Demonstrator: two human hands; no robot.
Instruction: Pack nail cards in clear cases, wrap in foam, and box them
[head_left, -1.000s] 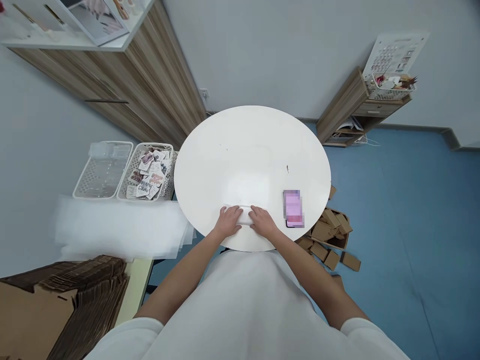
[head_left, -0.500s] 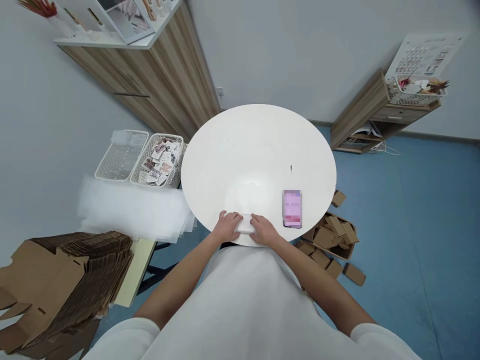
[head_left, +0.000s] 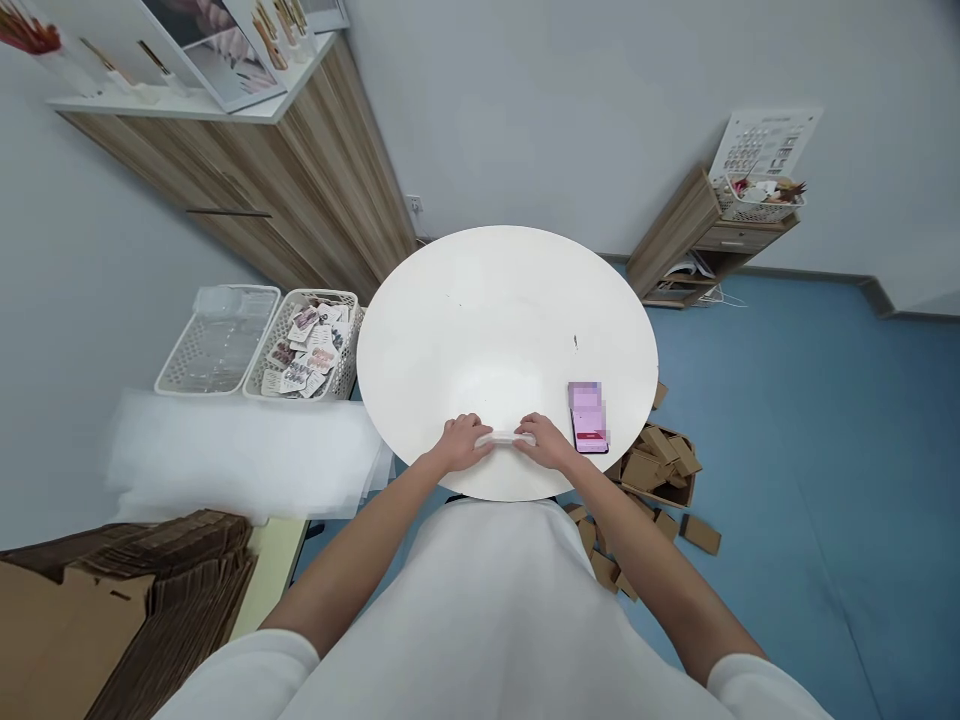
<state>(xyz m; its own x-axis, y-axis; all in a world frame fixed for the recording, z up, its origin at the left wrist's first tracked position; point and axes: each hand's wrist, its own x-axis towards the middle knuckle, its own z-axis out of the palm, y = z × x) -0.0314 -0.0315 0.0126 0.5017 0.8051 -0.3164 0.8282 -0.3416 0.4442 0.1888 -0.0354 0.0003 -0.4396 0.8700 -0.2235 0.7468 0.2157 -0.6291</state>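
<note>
1. The small white packet (head_left: 503,438) lies between my two hands, one end under the fingers of each, its middle bare. It is over the near part of the oval white table (head_left: 502,300); I can't tell whether its underside touches the top.
2. My left hand (head_left: 462,443) is closed narrowly on the packet's left end, palm down, fingers curled inward.
3. My right hand (head_left: 545,441) mirrors it, pinching the right end, knuckles up. The smartphone (head_left: 588,420) lies flat just beside it, farther right.
4. Both my forearms reach forward and angle in toward each other, wrists low near the table's edge.
5. Half a second ago the packet showed as a broader block; now it looks like a slim strip. Whether it is folded or tipped, I can't tell.
6. My hands are now farther apart than they were then, while the smartphone has stayed in its place.
</note>
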